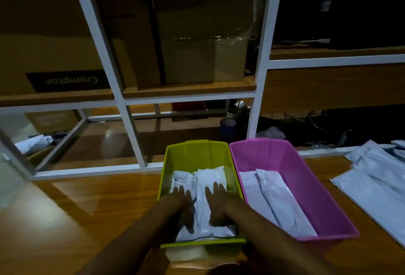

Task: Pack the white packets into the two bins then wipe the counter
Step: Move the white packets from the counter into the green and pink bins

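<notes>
A green bin [188, 152] and a pink bin [306, 178] stand side by side on the wooden counter [92, 204]. Both hands reach down inside the green bin. My left hand [182, 202] and my right hand [218, 202] lie flat with fingers spread, pressing on the white packets in the green bin [210, 176]. The pink bin holds white packets [276, 200] lying lengthwise. A loose pile of white packets [379, 178] lies on the counter at the right.
A white-framed shelf [129, 121] with cardboard boxes [203, 51] rises right behind the bins. A blue tape roll [228, 128] and dark cables [311, 121] sit on the lower shelf. Bare wood lies left of the green bin.
</notes>
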